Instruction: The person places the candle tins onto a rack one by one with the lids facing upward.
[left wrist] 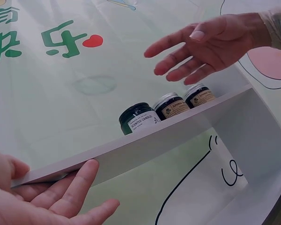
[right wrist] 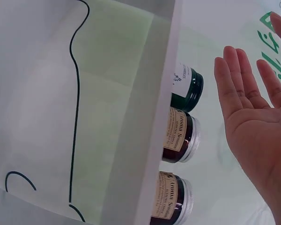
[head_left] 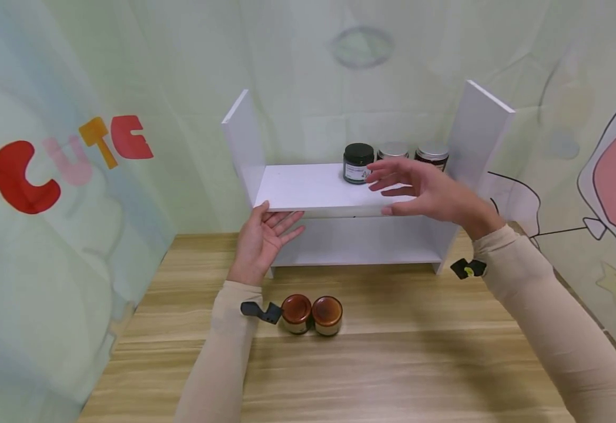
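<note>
My left hand grips the front left edge of the upper board of a white shelf, thumb above it and fingers beneath. My right hand, fingers spread and holding nothing, is in the air in front of the jars on that board. A dark green scented candle jar with a black lid stands there. Beside it are two brown aroma candle jars, a middle one and one at the right end, both with silver lids. In the head view my right hand partly hides these two.
Two amber jars with reddish-brown tops stand side by side on the wood-grain table, near my left wrist. The shelf's side panels rise at both ends, and a lower board runs underneath. A printed curtain hangs behind.
</note>
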Motion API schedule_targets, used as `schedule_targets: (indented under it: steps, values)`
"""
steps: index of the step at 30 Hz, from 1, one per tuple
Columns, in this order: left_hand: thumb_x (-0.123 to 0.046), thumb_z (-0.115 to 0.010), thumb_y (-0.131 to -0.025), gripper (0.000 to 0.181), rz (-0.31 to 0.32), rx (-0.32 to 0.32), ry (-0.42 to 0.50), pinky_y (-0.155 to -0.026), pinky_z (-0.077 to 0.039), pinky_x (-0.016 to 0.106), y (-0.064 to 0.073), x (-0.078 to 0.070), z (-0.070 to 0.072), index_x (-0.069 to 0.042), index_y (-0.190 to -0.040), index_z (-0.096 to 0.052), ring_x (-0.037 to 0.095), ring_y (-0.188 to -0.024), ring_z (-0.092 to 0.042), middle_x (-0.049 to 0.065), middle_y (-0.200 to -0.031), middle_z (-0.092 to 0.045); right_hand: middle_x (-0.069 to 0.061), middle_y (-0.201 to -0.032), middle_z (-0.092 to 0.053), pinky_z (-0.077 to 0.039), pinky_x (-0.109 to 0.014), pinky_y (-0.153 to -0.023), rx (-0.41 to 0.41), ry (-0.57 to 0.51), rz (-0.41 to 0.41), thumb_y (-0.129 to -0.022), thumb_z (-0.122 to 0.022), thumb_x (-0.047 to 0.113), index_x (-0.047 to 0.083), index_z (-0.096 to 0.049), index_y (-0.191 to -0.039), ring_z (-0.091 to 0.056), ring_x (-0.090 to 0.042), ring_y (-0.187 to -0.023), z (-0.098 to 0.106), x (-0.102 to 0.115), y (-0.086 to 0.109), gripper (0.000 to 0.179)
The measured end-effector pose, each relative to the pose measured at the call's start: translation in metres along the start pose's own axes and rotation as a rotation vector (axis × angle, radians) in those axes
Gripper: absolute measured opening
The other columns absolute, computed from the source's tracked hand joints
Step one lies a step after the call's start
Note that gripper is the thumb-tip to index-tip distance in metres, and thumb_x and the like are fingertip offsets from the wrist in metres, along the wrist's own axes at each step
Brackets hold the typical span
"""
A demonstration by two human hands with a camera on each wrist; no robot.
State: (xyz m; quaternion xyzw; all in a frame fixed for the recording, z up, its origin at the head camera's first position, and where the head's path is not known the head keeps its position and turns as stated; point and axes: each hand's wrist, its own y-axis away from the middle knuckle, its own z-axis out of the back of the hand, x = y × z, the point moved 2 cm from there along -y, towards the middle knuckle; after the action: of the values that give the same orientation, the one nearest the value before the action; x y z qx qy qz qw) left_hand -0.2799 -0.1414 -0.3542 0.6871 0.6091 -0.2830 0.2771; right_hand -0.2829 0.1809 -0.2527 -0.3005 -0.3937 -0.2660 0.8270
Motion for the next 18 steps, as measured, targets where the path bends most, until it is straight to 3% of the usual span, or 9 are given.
schedule_targets:
  steps: [4,12,18]
  values:
    - [-0.03,-0.043,-0.111,0.031,-0.001,0.001,-0.001,-0.11,-0.04,0.062,0.0,0.0,0.0,-0.004,-0.125,-0.051,0.032,-0.115,-0.069,0.014,-0.11,-0.074,-0.021,-0.145,-0.052,-0.049,-0.035,-0.108,0.003,-0.024,-0.004,-0.087,-0.078,0.0,0.011,-0.048,-0.147,-0.054,-0.037,-0.131,-0.008,-0.006,0.01,0.068]
    - [-0.031,-0.044,-0.11,0.032,-0.002,0.005,0.007,-0.11,-0.04,0.062,0.002,0.0,0.002,-0.004,-0.127,-0.051,0.031,-0.114,-0.07,0.015,-0.115,-0.072,-0.013,-0.143,-0.056,-0.048,-0.041,-0.108,0.021,-0.055,-0.043,-0.088,-0.077,0.001,0.002,-0.042,-0.148,-0.057,-0.029,-0.13,-0.027,-0.022,0.028,0.069]
    - [-0.031,-0.045,-0.11,0.032,-0.002,0.015,0.007,-0.11,-0.04,0.062,0.0,0.0,0.002,-0.005,-0.126,-0.052,0.03,-0.114,-0.07,0.014,-0.112,-0.073,-0.008,-0.142,-0.058,-0.049,-0.042,-0.108,0.031,-0.062,-0.04,-0.089,-0.078,0.003,0.009,-0.046,-0.147,-0.058,-0.031,-0.129,-0.042,-0.033,0.038,0.066]
